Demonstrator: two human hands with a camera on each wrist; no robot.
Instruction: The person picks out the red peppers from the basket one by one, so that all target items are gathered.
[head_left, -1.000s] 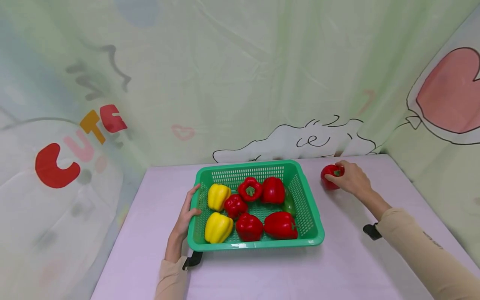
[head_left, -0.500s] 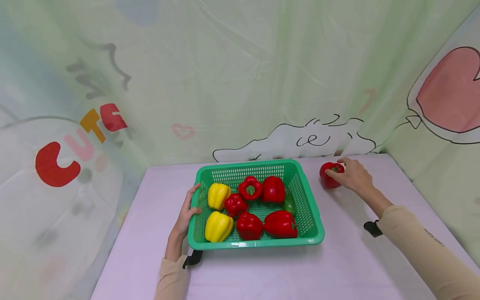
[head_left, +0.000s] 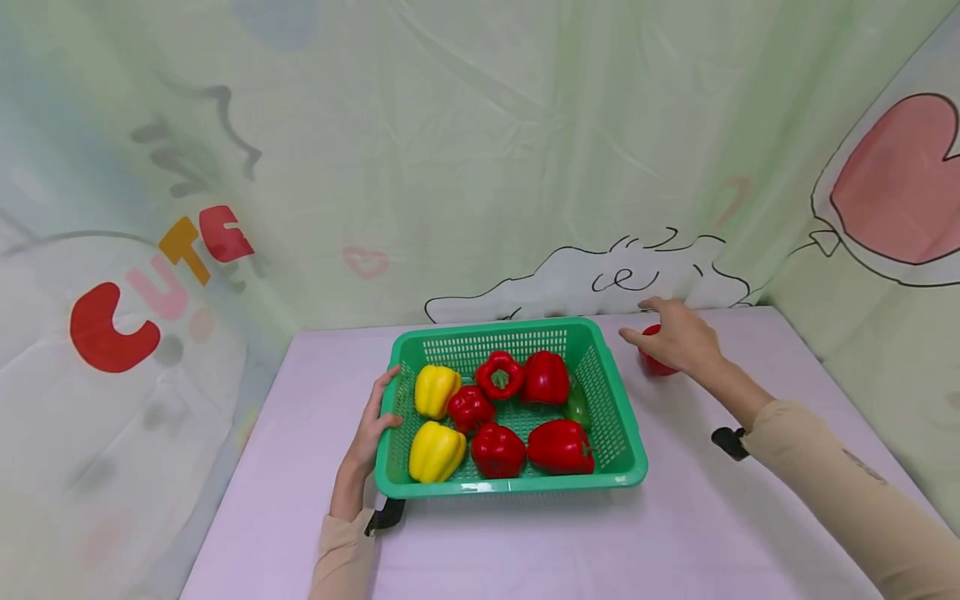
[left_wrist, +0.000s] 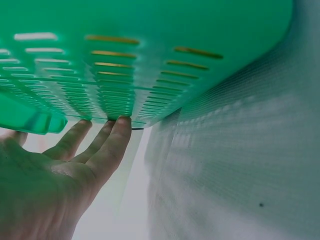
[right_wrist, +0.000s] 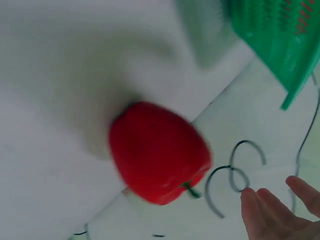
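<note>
On the lilac counter (head_left: 525, 542) I see my left hand (head_left: 371, 429), fingers straight, pressing the green basket (head_left: 609, 417) at nine o'clock; my right hand (head_left: 678, 337) hovers spread over the lone red pepper (right_wrist: 157, 152) at two o'clock.

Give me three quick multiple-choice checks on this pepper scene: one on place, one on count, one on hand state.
1. Where is the lone red pepper?
A. On the table, right of the green basket
B. Inside the basket
C. Left of the basket

2. How many yellow peppers lie in the basket?
A. One
B. Two
C. Four

3. What is the right hand doing?
A. Gripping the pepper
B. Resting on the basket rim
C. Open above the pepper, fingers straight

Answers: 1 A, the head view shows it on the table beyond the basket's right wall. 2 B, two lie at the basket's left side. 3 C, the right wrist view shows the fingers clear of the pepper.
</note>
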